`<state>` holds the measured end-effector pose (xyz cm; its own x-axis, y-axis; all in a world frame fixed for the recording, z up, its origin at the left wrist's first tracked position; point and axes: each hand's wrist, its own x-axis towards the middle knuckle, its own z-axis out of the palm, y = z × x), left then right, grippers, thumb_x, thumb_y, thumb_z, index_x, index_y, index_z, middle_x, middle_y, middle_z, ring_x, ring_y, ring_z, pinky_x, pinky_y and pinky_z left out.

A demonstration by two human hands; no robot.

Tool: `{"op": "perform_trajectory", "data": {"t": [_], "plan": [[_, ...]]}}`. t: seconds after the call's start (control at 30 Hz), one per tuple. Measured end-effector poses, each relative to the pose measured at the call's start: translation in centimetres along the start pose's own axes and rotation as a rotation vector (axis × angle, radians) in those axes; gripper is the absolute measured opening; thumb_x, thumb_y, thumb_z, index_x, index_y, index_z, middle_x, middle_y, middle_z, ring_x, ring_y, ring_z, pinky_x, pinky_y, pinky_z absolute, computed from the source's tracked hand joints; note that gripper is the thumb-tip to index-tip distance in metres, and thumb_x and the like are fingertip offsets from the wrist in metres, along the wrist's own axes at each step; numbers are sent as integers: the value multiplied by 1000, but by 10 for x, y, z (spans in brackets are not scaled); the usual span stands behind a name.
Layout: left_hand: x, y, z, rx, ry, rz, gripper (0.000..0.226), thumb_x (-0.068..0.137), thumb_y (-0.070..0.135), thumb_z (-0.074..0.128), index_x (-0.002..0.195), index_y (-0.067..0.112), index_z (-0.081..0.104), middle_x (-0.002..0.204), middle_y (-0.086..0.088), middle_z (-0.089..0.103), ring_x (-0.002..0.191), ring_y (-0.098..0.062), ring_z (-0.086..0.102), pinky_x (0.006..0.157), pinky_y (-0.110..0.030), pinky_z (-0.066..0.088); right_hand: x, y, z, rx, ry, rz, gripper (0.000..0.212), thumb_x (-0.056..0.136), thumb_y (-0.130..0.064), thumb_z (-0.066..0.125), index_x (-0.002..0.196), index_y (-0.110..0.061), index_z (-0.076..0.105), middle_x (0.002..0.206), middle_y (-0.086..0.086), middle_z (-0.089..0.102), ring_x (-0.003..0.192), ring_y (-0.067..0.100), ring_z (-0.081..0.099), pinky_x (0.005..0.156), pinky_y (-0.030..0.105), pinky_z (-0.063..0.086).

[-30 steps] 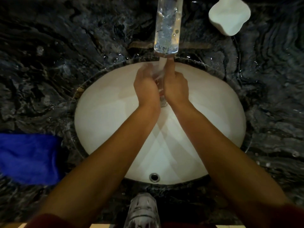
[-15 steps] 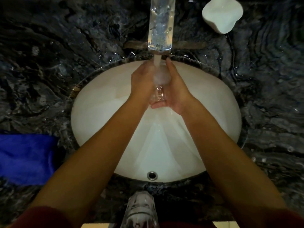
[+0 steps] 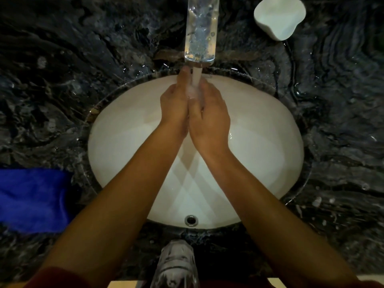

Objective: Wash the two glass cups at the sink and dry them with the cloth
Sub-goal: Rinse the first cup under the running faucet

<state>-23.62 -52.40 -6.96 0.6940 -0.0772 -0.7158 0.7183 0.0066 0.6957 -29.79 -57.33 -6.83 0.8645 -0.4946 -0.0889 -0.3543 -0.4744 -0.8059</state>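
Observation:
Both my hands are pressed together over the white sink basin (image 3: 259,142), right under the running water. My left hand (image 3: 175,107) and my right hand (image 3: 209,119) close around one glass cup (image 3: 194,94). Only a blurred wet sliver of it shows between my fingers where the stream lands. The second glass cup (image 3: 175,267) stands on the counter's near edge, below the basin. A folded blue cloth (image 3: 33,200) lies on the counter at the left.
The clear tap spout (image 3: 200,30) pours from the far side of the basin. A white soap dish (image 3: 279,16) sits at the back right. Dark marble counter (image 3: 342,100), wet with droplets, surrounds the sink. The overflow hole (image 3: 191,220) is at the near rim.
My hands have closed tighter around the glass, hiding its lower part, which showed between them before. My right hand turned its back upward. The hands stayed under the stream.

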Motion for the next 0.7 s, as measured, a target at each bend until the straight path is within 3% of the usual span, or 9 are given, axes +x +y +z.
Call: {"op": "perform_trajectory", "data": {"t": [0.1, 0.2, 0.3, 0.4, 0.47, 0.57, 0.63, 0.7], "plan": [[7, -2, -9, -107, -211, -107, 43, 99, 59, 53, 90, 21, 70, 75, 5, 73, 76, -10, 71, 80, -29, 51, -1, 8, -3, -62, -16, -198, 46, 100, -21, 40, 137, -8, 64, 137, 13, 66, 130, 26, 55, 110, 36, 43], [11, -2, -16, -161, -299, -180, 52, 98, 68, 46, 95, 24, 73, 85, 3, 73, 89, -14, 71, 89, -34, 51, 8, 10, -14, 210, -219, -107, 41, 101, -21, 48, 138, -17, 65, 149, 7, 58, 140, 23, 51, 114, 45, 44], [9, 1, -17, -158, -344, -200, 60, 98, 72, 41, 102, 23, 75, 93, 2, 75, 95, -16, 74, 82, -35, 56, 18, 9, -25, 332, -312, 11, 36, 100, -25, 54, 132, -21, 69, 142, 2, 60, 134, 13, 54, 112, 34, 45], [7, 3, -17, -227, -369, -188, 54, 102, 58, 51, 135, 17, 61, 103, -1, 73, 96, -21, 75, 75, -39, 58, 19, 6, -25, 375, -271, 13, 33, 95, -32, 56, 120, -18, 73, 128, 3, 66, 120, 11, 61, 101, 24, 48], [8, 2, -19, -244, -392, -171, 43, 107, 50, 45, 121, 14, 65, 99, -4, 71, 91, -21, 74, 72, -38, 58, 19, 7, -27, 439, -285, 11, 41, 90, -37, 61, 121, -12, 71, 126, 7, 67, 118, 17, 63, 100, 30, 52], [5, 5, -20, -318, -401, -236, 50, 110, 44, 40, 88, 13, 73, 85, -5, 71, 82, -18, 73, 68, -33, 59, 24, 11, -38, 452, -408, -106, 42, 86, -19, 73, 127, -13, 66, 127, 11, 65, 120, 21, 63, 100, 33, 53], [4, 1, -22, -358, -391, -267, 41, 106, 42, 49, 92, 12, 72, 88, -6, 72, 85, -21, 72, 69, -33, 59, 21, 11, -39, 387, -395, -134, 39, 85, -4, 71, 122, -18, 68, 120, 5, 70, 114, 18, 66, 98, 36, 55], [2, -6, -22, -365, -341, -259, 26, 99, 30, 60, 106, 7, 70, 97, -11, 73, 93, -26, 71, 73, -37, 60, 21, 12, -33, 389, -276, 20, 33, 90, 2, 59, 112, -17, 75, 108, 0, 77, 104, 15, 71, 93, 35, 57]]}}
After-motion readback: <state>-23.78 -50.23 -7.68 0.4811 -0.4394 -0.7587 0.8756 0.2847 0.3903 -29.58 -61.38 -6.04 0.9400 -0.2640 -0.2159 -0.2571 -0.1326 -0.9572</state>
